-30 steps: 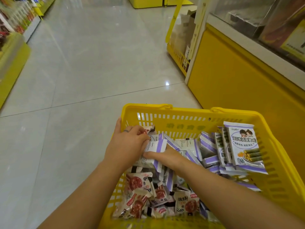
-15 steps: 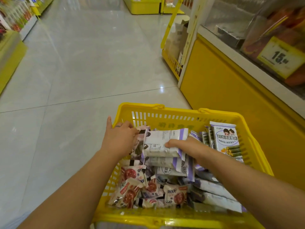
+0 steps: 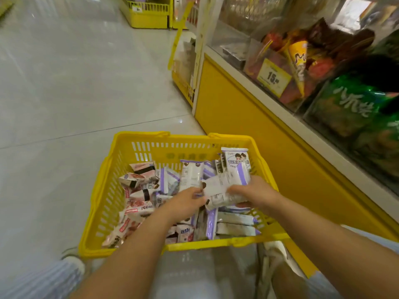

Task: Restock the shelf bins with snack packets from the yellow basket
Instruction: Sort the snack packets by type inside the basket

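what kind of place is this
Most likely a snack shop or small supermarket aisle. Clear shelf bins hold wrapped snacks behind a yellow price tag marked 15, another yellow display stands down the tiled floor, and a yellow basket of snack packets sits by the shelf.

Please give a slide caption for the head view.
Left hand and right hand handle purple-striped packets in the yellow basket beside shelf bins.

The basket [image 3: 138,139] stands on the floor [image 3: 64,93], just left of the shelf [image 3: 248,117]. Packets [image 3: 138,203] lie heaped in it. Over its right half, a stack [image 3: 224,190] sits between the left hand [image 3: 183,203] and right hand [image 3: 257,190], touching both. Bins [image 3: 323,72] line the shelf, above and to the right.
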`<state>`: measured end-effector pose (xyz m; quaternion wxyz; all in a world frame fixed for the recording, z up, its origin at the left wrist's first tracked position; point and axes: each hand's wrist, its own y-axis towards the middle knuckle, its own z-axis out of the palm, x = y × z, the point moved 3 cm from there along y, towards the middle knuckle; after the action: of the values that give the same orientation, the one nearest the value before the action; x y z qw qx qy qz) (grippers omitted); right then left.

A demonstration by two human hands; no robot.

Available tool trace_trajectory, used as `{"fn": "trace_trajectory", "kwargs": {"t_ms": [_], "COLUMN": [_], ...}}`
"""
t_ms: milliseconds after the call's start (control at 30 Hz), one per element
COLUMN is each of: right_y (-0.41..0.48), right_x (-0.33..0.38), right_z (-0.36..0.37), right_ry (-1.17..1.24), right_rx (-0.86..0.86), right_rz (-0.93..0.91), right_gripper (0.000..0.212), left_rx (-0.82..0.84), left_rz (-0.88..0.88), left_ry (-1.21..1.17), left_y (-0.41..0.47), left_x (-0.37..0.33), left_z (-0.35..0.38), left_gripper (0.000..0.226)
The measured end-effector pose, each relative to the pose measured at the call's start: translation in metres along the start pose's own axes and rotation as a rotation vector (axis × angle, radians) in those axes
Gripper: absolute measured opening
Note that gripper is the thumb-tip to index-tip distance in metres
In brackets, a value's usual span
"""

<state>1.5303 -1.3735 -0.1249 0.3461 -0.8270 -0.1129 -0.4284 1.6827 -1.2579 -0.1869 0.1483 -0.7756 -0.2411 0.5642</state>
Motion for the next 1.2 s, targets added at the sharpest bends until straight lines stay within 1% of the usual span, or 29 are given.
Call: {"fn": "trace_trajectory", "kwargs": {"t_ms": [67, 133, 200, 233, 300, 333, 400, 467, 500, 567, 600, 633, 700, 733, 767, 833, 900, 967, 1000, 1033, 1067, 1133, 1200], "right_y": [-0.008, -0.016, -0.021, -0.023, -0.027, -0.027, -0.027, -0.025, -0.024, -0.021, -0.021, -0.020, -0.020, -0.021, -0.022, -0.023, -0.021, -0.020, -0.020, -0.020, -0.020, -0.018, -0.015], "right_x": [-0.003, -0.006, -0.010, -0.012, -0.017, -0.019, -0.024, -0.028, -0.030, -0.034, -0.035, -0.036, -0.035, -0.033, -0.029, -0.023, -0.017, -0.012, -0.010, -0.010, -0.011, -0.018, -0.028], "right_z": [-0.013, -0.026, -0.039, -0.045, -0.055, -0.058, -0.063, -0.064, -0.063, -0.058, -0.054, -0.051, -0.042, -0.037, -0.034, -0.032, -0.038, -0.049, -0.054, -0.057, -0.060, -0.060, -0.054], "right_ry": [0.001, 0.006, -0.033, -0.063, -0.125, -0.151, -0.164, -0.125, -0.101, -0.126, -0.233, -0.439, -0.864, -0.974, -1.019, -0.997, -0.870, -0.612, -0.468, -0.382, -0.400, -0.609, -0.819], "right_rx": [-0.020, -0.059, -0.120, -0.145, -0.174, -0.186, -0.184, -0.128, -0.089, -0.011, 0.012, 0.011, -0.061, -0.100, -0.129, -0.174, -0.234, -0.262, -0.259, -0.258, -0.262, -0.245, -0.183], "right_rz": [-0.057, -0.109, -0.119, -0.125, -0.146, -0.152, -0.155, -0.144, -0.127, -0.071, -0.050, -0.040, -0.076, -0.125, -0.174, -0.258, -0.287, -0.296, -0.306, -0.318, -0.336, -0.332, -0.305], "right_gripper": [0.024, 0.038, 0.052, 0.056, 0.063, 0.067, 0.077, 0.086, 0.087, 0.079, 0.073, 0.067, 0.059, 0.056, 0.053, 0.044, 0.036, 0.029, 0.025, 0.024, 0.025, 0.031, 0.036], "left_rx": [-0.011, -0.002, 0.057, 0.085, 0.106, 0.094, 0.082, 0.073, 0.063, 0.030, 0.009, -0.012, -0.062, -0.090, -0.125, -0.214, -0.255, -0.206, -0.164, -0.111, -0.044, 0.104, 0.189], "left_rz": [-0.022, -0.033, -0.053, -0.065, -0.085, -0.085, -0.089, -0.084, -0.082, -0.087, -0.095, -0.100, -0.081, -0.055, -0.023, 0.056, 0.167, 0.239, 0.244, 0.233, 0.207, 0.127, 0.067], "left_ry": [0.000, -0.006, -0.035, 0.001, 0.230, 0.340, 0.421, 0.442, 0.457, 0.492, 0.501, 0.501, 0.487, 0.479, 0.468, 0.421, 0.311, 0.124, 0.041, 0.001, 0.002, 0.093, 0.167], "left_y": [0.001, 0.003, 0.005, 0.007, 0.012, 0.014, 0.017, 0.018, 0.018, 0.015, 0.013, 0.011, 0.002, -0.002, -0.006, -0.011, -0.010, -0.005, 0.000, 0.004, 0.008, 0.017, 0.022], "left_x": [0.000, -0.004, -0.010, -0.011, -0.009, -0.008, -0.011, -0.022, -0.028, -0.040, -0.046, -0.051, -0.062, -0.068, -0.075, -0.087, -0.097, -0.100, -0.096, -0.089, -0.080, -0.058, -0.041], "left_z": [0.011, 0.019, 0.029, 0.033, 0.042, 0.045, 0.047, 0.041, 0.034, 0.012, -0.001, -0.013, -0.033, -0.041, -0.048, -0.058, -0.056, -0.036, -0.022, -0.005, 0.012, 0.040, 0.050], "left_gripper": [0.056, 0.062, 0.069, 0.076, 0.088, 0.089, 0.081, 0.065, 0.057, 0.046, 0.042, 0.039, 0.035, 0.033, 0.031, 0.029, 0.026, 0.031, 0.035, 0.037, 0.037, 0.034, 0.036]}}
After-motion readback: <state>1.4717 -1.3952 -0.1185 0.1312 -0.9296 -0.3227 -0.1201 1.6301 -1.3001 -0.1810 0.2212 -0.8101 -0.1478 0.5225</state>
